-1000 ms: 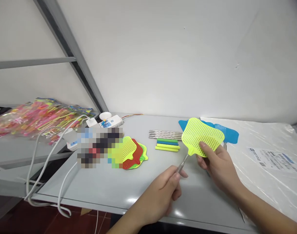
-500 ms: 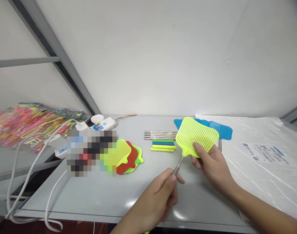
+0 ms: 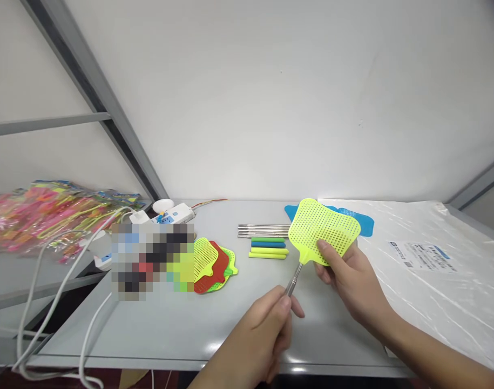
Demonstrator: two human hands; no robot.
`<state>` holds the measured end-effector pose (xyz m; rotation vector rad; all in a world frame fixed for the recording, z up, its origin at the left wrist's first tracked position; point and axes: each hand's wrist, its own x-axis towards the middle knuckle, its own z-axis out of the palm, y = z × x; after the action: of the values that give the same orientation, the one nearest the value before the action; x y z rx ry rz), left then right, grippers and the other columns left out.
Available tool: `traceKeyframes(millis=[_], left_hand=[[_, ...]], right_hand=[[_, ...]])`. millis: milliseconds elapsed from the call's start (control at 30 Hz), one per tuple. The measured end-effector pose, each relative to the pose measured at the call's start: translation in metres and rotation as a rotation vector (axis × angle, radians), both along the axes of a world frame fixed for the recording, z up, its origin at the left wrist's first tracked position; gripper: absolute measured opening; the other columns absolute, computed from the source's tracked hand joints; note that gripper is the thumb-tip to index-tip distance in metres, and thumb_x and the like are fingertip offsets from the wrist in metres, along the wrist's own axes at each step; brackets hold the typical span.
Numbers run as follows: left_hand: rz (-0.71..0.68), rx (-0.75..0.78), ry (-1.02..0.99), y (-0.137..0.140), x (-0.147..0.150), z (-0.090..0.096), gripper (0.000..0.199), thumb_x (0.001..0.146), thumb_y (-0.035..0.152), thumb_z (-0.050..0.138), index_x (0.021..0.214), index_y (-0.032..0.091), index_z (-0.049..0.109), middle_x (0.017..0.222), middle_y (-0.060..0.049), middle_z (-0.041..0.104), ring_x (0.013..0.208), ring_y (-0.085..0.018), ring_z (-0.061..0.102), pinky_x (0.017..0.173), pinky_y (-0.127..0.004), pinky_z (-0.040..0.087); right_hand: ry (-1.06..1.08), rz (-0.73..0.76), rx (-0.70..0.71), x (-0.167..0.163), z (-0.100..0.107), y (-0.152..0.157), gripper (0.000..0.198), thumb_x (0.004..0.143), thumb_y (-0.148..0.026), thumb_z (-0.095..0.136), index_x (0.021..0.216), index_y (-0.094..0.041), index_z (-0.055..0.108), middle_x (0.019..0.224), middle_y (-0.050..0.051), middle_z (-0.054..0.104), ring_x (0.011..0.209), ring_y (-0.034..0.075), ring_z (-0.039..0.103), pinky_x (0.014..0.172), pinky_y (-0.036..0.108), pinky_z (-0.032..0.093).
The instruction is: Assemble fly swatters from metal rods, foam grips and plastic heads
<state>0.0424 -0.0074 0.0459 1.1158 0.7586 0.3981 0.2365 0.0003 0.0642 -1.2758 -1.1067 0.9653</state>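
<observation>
A yellow-green perforated swatter head (image 3: pixel 323 229) sits on a thin metal rod (image 3: pixel 294 278) above the grey table (image 3: pixel 182 324). My left hand (image 3: pixel 263 335) is closed around the lower part of the rod. My right hand (image 3: pixel 354 286) pinches the lower edge of the swatter head with thumb on top. Behind it lie blue swatter heads (image 3: pixel 352 219). To the left on the table are a row of metal rods (image 3: pixel 263 230) and coloured grips (image 3: pixel 268 248) in green, blue and yellow.
A stack of yellow, red and green swatter heads (image 3: pixel 214 259) lies left of centre beside a blurred patch. Power strips (image 3: pixel 174 212) with white cables (image 3: pixel 60 292) sit at the left. Colourful packaged goods (image 3: pixel 40 210) fill a lower shelf. Clear plastic sheeting (image 3: pixel 433 259) covers the right.
The view has shifted slightly; both hands keep their hold on the swatter, which sits a little lower and more to the left in the picture.
</observation>
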Motion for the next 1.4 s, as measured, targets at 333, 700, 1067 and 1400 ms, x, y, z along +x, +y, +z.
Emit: traceKeyframes(millis=[333,700,1067,1400], left_hand=[[0.026,0.814,0.646,-0.01,0.001,0.014,0.026,0.099,0.041,0.031,0.09,0.024,0.049,0.069,-0.001,0.056,0.059,-0.019,0.048,0.055,-0.028,0.021],[0.032,0.502,0.279,-0.025,0.0,0.028,0.039,0.098,0.053,0.031,0.093,0.021,0.053,0.062,0.004,0.041,0.053,-0.012,0.039,0.05,-0.021,0.032],[-0.057,0.154,-0.016,-0.033,0.012,0.017,0.04,0.099,0.052,0.028,0.098,0.02,0.051,0.057,0.009,0.035,0.033,-0.005,0.024,0.037,-0.019,0.032],[-0.023,0.848,0.705,-0.039,0.02,0.024,0.028,0.1,0.042,0.027,0.094,0.025,0.048,0.077,-0.002,0.062,0.066,-0.021,0.054,0.059,-0.03,0.023]], right_hand=[[-0.063,-0.045,0.02,-0.003,0.01,-0.018,0.034,0.092,-0.048,0.052,0.072,-0.021,0.048,0.057,-0.004,0.051,0.049,0.01,0.042,0.049,0.027,0.032],[0.08,-0.063,0.093,-0.002,0.014,-0.036,0.029,0.092,-0.046,0.054,0.077,-0.02,0.049,0.058,-0.005,0.05,0.05,0.01,0.042,0.049,0.026,0.032],[0.17,-0.066,0.116,0.006,0.011,-0.043,0.024,0.089,-0.044,0.057,0.083,-0.021,0.052,0.06,-0.004,0.05,0.05,0.011,0.041,0.049,0.026,0.033],[0.068,-0.18,0.051,0.012,0.0,-0.049,0.023,0.087,-0.044,0.06,0.092,-0.022,0.058,0.068,-0.001,0.053,0.061,0.013,0.048,0.052,0.026,0.039]])
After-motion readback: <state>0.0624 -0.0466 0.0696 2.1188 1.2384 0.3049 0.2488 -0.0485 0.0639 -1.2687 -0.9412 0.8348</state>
